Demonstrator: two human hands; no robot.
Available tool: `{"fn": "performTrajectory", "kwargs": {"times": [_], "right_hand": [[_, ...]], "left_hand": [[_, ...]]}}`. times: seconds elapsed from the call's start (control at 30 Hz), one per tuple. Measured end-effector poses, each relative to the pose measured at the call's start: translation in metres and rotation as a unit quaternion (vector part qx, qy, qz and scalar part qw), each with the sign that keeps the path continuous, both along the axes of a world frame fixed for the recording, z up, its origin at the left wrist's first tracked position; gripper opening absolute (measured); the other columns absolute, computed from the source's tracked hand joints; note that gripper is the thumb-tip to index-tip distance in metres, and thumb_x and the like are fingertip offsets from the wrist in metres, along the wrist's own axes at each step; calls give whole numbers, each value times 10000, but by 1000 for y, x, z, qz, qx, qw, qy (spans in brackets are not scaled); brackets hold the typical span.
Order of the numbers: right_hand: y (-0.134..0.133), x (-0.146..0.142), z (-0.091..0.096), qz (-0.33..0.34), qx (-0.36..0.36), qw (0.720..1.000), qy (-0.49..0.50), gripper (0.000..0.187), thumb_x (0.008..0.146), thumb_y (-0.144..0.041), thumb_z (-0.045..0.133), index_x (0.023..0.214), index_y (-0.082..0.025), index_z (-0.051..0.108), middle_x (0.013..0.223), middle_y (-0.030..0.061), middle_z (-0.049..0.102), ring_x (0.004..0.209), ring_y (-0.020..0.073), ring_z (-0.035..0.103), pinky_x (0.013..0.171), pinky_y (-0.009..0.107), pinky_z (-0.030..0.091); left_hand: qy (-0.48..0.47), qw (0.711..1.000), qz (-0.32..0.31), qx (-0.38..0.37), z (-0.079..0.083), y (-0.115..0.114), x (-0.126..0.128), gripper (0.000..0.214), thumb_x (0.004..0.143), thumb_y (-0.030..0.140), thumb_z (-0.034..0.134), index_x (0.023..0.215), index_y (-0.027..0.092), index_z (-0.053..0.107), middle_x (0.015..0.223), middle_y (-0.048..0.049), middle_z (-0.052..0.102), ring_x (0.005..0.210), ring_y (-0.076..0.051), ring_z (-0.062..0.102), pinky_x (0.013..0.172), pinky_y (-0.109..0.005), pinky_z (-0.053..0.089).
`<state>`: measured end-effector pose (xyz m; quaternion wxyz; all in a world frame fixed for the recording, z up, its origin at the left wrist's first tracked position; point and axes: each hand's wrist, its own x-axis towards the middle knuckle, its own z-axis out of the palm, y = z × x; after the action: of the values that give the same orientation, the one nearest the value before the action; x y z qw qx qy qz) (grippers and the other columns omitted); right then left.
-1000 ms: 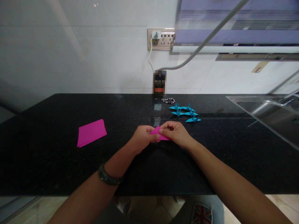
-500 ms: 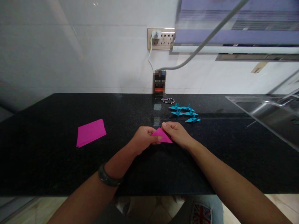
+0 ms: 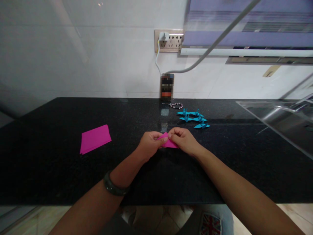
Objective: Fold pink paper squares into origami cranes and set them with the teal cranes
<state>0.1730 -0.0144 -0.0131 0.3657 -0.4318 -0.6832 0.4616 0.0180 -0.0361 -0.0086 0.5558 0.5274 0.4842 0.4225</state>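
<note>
A small folded piece of pink paper (image 3: pixel 171 144) is held between my two hands, just above the dark countertop (image 3: pixel 171 176). My left hand (image 3: pixel 151 144) pinches its left side, thumb lying across the front. On the upper right part, my right hand (image 3: pixel 182 138) presses with thumb and fingers, covering that corner. A crease or edge runs down near the paper's middle. Beyond my right hand stand several blue paper cranes (image 3: pixel 201 125). Off to the left lies a stack of pink paper sheets (image 3: pixel 95 139).
A beaded bracelet (image 3: pixel 176 105) lies near the wall, beside a blurred-out upright object (image 3: pixel 167 86) with a grey cable (image 3: pixel 195 63) above. At the right is a metal sink (image 3: pixel 290 120). A wall socket (image 3: pixel 171 41) holds a white plug.
My right thumb has moved left and down onto the front of the pink paper. My left thumb has shifted slightly up, and the paper's visible shape has become smaller.
</note>
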Motion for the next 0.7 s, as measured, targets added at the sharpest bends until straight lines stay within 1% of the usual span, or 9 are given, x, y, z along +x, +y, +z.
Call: {"fn": "performTrajectory", "kwargs": {"times": [0.13,0.3,0.43,0.53,0.6,0.7], "right_hand": [[1,1,-1,-3,-5,1000,3,133,715,-257,483,634,-157,521,509,-53,418,437,55,324,434,194,261],[1,2,-1,-14,1,1000,-7,135,705,-260,488,629,-155,527,492,-54,413,419,51,312,419,195,245],[3,5,0,-25,6,1000,-6,125,680,-250,497,617,-151,536,518,-41,451,442,56,347,427,194,265],[7,9,0,-45,-10,999,10,98,664,-219,489,618,-152,544,524,-33,473,433,59,366,411,192,274],[9,10,1,-69,-37,996,37,128,689,-249,477,629,-157,543,527,-29,478,406,58,360,384,193,265],[9,8,1,-79,-67,991,86,274,753,-401,448,667,-161,548,555,-19,484,402,61,366,369,196,277]], "left_hand": [[-2,999,43,17,0,2,-2,196,628,296,642,687,110,634,571,-15,603,496,-90,509,512,-219,406],[-17,995,93,26,0,8,-6,200,615,297,654,685,110,637,575,-19,609,504,-92,518,511,-219,412],[-56,990,129,-1,2,12,-11,225,600,303,672,701,107,634,611,-26,619,530,-92,543,529,-217,437],[-105,982,153,-21,5,14,-16,236,591,304,684,714,113,618,655,-33,626,567,-99,574,538,-212,455],[-126,979,160,-28,6,15,-17,238,594,297,686,730,118,609,672,-36,626,582,-104,587,528,-203,457],[-124,983,121,-59,5,13,-16,233,614,296,674,747,115,611,683,-46,624,596,-111,591,519,-199,457]]}}
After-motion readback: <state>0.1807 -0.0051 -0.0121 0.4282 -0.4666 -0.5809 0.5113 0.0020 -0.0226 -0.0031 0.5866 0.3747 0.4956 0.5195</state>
